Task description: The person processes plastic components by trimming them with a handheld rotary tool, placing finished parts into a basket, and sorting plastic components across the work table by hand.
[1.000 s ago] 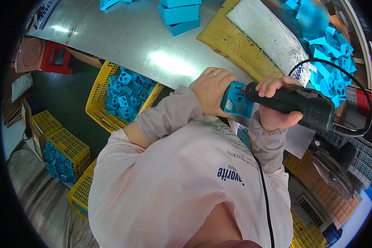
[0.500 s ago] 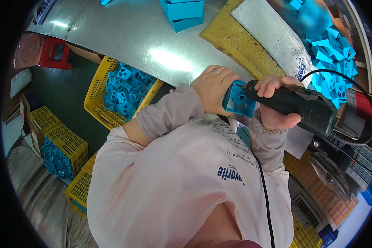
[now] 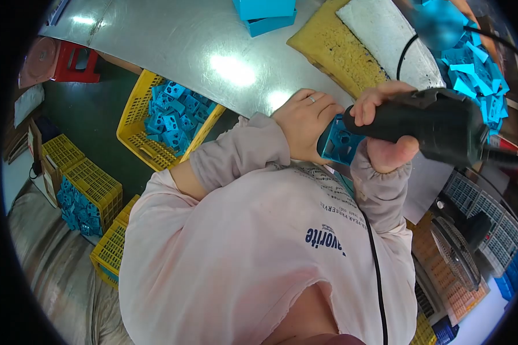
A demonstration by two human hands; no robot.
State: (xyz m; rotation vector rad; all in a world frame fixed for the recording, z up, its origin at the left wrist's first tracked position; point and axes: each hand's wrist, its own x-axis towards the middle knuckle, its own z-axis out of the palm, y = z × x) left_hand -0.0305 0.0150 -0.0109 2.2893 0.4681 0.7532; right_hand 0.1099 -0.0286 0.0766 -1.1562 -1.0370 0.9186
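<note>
My left hand (image 3: 308, 125), with a ring on one finger, is closed around a blue plastic box (image 3: 341, 145) with moulded holes inside. The box is close to my chest, at the edge of the metal table (image 3: 172, 49). In my right hand (image 3: 385, 129) is a black corded power tool (image 3: 434, 125), gripped round its body. The tool's front end reaches over the box opening; its tip is hidden, so I cannot tell whether it touches the inside.
A yellow pad (image 3: 334, 49) and a white pad (image 3: 380, 34) lie on the table beside stacked blue boxes (image 3: 267, 14). More blue parts (image 3: 472, 72) are heaped at right. A yellow crate (image 3: 137, 129) of blue parts stands at left; a small fan (image 3: 454, 253) is at lower right.
The tool has swung, its rear end and cord now further right and slightly higher. Both hands and the box have shifted slightly right in view. Both grips hold.
</note>
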